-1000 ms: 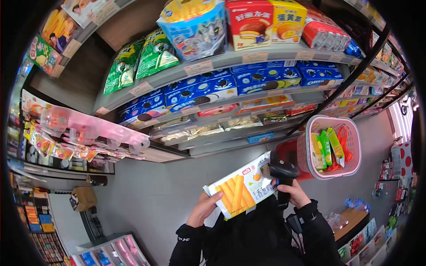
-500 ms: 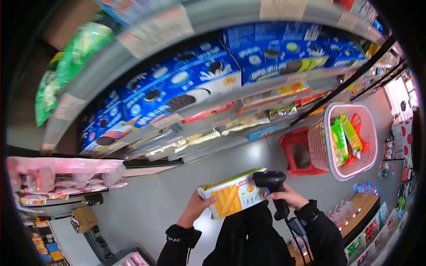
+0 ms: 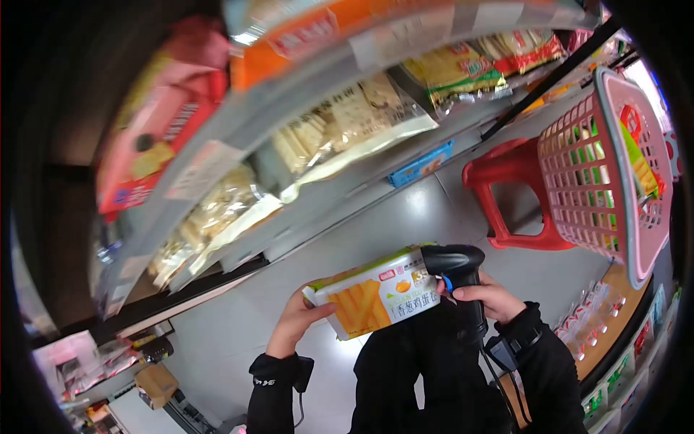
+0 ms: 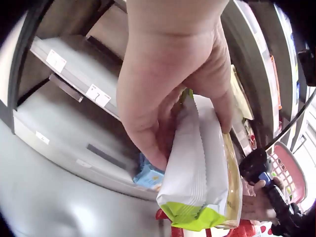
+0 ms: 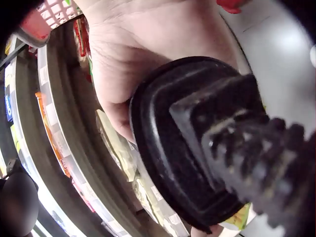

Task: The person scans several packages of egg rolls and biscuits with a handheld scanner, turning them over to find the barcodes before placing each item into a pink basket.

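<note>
My left hand (image 3: 295, 318) grips the left end of a white and yellow biscuit packet (image 3: 365, 300) with egg-roll sticks pictured on its front. In the left wrist view, the fingers and thumb of that hand (image 4: 168, 69) straddle the packet (image 4: 195, 153), whose crimped seam and green end show. My right hand (image 3: 499, 298) holds a black barcode scanner (image 3: 463, 262) by its handle, the scanner's head overlapping the packet's right end in the head view. The right wrist view shows the base of the scanner handle (image 5: 187, 143) and its coiled cable (image 5: 256, 153) below the right hand (image 5: 158, 29).
A pink basket (image 3: 582, 184) with green packets in it stands on a red stool (image 3: 499, 181) to the right. Shelves with bagged snacks (image 3: 340, 130) run along the front. A blue packet (image 3: 421, 164) lies on the lowest shelf. Bottles (image 3: 589, 315) stand at the right.
The head view has shifted toward the lower shelves, with the basket now farther right in it. The packet has turned nearer level; both hands keep their holds on packet and scanner.
</note>
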A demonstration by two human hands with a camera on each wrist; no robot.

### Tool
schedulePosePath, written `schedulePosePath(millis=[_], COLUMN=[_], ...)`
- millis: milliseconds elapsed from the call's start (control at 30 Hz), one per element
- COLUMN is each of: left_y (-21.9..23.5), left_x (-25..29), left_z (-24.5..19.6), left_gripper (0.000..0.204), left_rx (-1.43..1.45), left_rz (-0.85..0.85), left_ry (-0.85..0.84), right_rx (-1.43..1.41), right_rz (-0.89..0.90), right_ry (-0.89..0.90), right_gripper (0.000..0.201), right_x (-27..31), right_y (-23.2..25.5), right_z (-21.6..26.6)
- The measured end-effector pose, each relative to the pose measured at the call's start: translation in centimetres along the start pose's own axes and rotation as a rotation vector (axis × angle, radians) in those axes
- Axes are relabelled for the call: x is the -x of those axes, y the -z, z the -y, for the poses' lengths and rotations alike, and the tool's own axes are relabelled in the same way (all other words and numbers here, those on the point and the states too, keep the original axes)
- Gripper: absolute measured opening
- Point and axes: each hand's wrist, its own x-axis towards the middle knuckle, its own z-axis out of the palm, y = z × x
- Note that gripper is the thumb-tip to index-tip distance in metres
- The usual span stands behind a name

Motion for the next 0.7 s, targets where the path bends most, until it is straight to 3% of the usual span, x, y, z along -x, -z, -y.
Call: schedulePosePath(millis=[233,400,533,700], left_y=[1.5,2.6,3.7,4.9], left_x=[-7.0,-12.2,-15.3,-17.4], left_z=[4.4,5.0,4.9,6.2], left_gripper=[0.046,0.048,0.051,0.055], left_rx=[0.037,-0.052,-0.053,0.131], left_rz=[-0.061,0.005,-0.035,-0.123], left_ry=[0.008,0.095,0.143,0.091], right_rx=[0.009,-0.017,0.017,0.055], right_rz=[0.008,0.006,0.025,0.102], right_ry=[0.014,-0.079,-0.021,-0.014], right_gripper=[0.029,0.037,0.036,0.034], right_x=[-5.8,-9.5,-12.5,-15.5], right_y=[4.3,7.0,9.0,10.0], right_z=[-0.7,-1.0,-1.5,-0.8])
